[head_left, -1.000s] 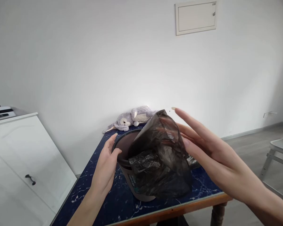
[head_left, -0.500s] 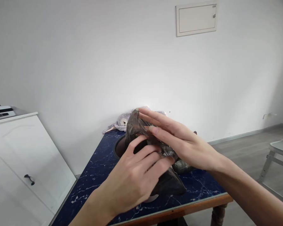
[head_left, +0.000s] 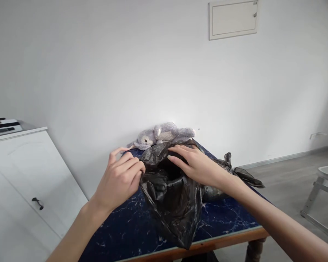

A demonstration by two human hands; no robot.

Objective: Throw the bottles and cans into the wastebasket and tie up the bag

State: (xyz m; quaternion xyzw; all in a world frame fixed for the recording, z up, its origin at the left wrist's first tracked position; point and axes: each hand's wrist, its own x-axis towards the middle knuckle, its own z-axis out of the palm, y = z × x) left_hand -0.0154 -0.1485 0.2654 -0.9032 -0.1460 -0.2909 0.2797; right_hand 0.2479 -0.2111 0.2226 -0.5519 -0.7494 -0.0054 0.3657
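Observation:
A thin black plastic bag (head_left: pixel 172 203) spreads over the table, its mouth gaping upward and a loose corner hanging toward the front edge. Its film hides the dark round bin seen earlier. My left hand (head_left: pixel 123 173) is closed on the bag's left rim, with the index finger sticking out. My right hand (head_left: pixel 194 162) reaches into the mouth at the far right side, fingers stretched and thumb apart, touching the film. Partly behind my right forearm lies a knotted black bag (head_left: pixel 213 193).
A grey plush rabbit (head_left: pixel 164 133) lies at the table's back against the wall. The blue marble-patterned table (head_left: pixel 120 225) has a wooden edge. A white cabinet (head_left: pixel 30 174) stands left, and a grey folding stand (head_left: pixel 314 193) on the right.
My hands have moved apart, left hand to the left. The bunched bag has been spread open and now covers the bin. The plush rabbit shows more fully.

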